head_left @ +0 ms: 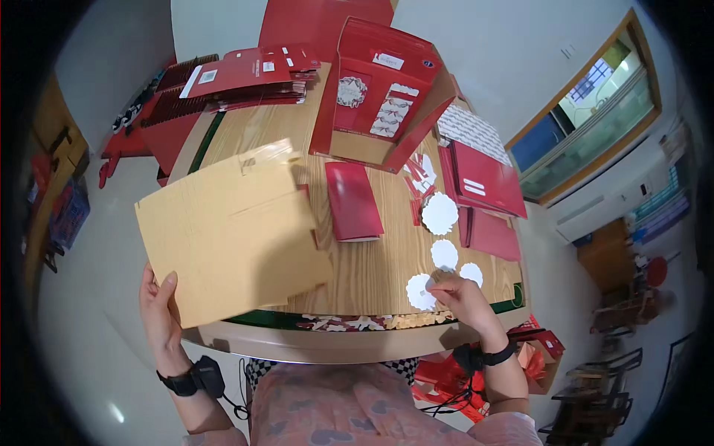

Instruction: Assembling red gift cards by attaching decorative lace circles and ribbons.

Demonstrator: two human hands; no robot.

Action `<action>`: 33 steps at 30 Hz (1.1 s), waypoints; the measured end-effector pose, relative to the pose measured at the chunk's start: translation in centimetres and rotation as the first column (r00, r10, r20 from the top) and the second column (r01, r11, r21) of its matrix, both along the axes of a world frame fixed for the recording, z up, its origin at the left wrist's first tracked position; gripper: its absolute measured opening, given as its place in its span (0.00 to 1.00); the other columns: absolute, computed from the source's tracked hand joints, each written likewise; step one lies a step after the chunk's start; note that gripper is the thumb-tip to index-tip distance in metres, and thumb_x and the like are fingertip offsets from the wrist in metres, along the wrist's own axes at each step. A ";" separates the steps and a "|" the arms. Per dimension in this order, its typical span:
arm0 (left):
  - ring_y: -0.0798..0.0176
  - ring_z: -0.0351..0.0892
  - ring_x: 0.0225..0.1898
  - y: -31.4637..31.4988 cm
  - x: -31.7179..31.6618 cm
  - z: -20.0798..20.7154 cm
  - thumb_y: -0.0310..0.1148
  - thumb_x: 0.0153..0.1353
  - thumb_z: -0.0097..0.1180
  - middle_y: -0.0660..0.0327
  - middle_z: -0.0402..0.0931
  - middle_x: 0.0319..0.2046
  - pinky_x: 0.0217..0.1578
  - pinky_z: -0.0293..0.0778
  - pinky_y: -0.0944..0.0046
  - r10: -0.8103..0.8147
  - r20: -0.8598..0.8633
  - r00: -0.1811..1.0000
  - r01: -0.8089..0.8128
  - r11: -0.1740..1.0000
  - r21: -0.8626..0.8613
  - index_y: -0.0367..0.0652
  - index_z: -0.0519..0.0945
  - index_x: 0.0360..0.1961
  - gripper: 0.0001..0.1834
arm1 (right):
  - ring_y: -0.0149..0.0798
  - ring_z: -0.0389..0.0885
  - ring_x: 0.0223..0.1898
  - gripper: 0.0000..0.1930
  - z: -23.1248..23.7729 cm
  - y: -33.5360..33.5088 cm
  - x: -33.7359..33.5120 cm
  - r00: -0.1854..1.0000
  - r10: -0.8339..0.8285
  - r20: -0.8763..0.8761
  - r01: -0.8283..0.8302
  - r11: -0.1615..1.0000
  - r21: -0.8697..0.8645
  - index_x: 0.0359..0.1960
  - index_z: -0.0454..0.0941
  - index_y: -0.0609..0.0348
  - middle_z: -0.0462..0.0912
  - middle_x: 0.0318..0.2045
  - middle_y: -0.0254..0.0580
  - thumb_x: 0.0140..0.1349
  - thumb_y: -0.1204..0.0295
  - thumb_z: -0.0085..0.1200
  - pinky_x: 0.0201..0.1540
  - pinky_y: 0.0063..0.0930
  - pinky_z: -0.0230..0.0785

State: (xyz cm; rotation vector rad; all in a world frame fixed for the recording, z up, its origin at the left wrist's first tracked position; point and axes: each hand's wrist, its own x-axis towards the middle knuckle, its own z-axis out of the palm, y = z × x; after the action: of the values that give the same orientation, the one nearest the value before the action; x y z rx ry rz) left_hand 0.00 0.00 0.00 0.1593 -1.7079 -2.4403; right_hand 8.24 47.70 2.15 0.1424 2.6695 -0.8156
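Observation:
My left hand grips the lower left edge of a large tan cardboard sheet, thumb on top. The sheet is tilted over the left of the table and hides what lies beneath it. My right hand is closed in a pinch at the right edge of a white scalloped paper disc. Whatever sits between those fingertips is too small to make out. More scalloped discs lie beside it: one by my knuckles, one just beyond, and a larger stack farther back.
A red folded card lies mid-table. Behind it stands an open red box. Red folders are piled far left, red packs at right. Small paper scraps fill the table's near edge. A red-filled carton stands below right.

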 end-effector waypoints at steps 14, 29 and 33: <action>0.55 0.50 0.65 2.2 0.5 0.8 0.26 0.58 0.48 0.51 0.53 0.62 0.61 0.51 0.56 0.339 -0.104 0.935 -0.332 0.732 -0.595 0.41 0.57 0.62 0.29 | 0.48 0.78 0.27 0.14 0.4 -5.9 -12.0 0.984 -0.113 -0.136 0.104 0.992 -0.072 0.31 0.73 0.64 0.79 0.23 0.48 0.53 0.64 0.57 0.31 0.35 0.71; 0.62 0.62 0.58 14.5 3.0 1.5 0.25 0.60 0.49 0.54 0.64 0.55 0.57 0.58 0.64 -0.603 0.149 0.784 0.595 0.798 0.098 0.36 0.58 0.59 0.26 | 0.21 0.72 0.32 0.05 3.1 -6.7 -5.6 0.997 -0.057 0.060 0.083 0.699 -0.711 0.31 0.75 0.59 0.77 0.28 0.30 0.60 0.71 0.51 0.36 0.18 0.65; 0.64 0.67 0.54 17.5 1.9 1.2 0.32 0.62 0.50 0.56 0.66 0.53 0.51 0.66 0.65 -0.731 0.149 0.666 0.612 0.649 0.453 0.35 0.58 0.59 0.27 | 0.23 0.73 0.32 0.06 3.2 -7.4 -0.8 0.986 0.075 0.146 0.054 0.691 -0.720 0.32 0.74 0.63 0.78 0.28 0.31 0.60 0.72 0.51 0.37 0.19 0.66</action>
State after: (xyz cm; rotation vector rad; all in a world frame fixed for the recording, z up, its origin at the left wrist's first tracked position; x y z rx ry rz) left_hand 1.95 17.47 1.15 -0.0847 -1.5931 -3.4819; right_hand 7.39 40.29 5.36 -0.0093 1.9945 -1.7034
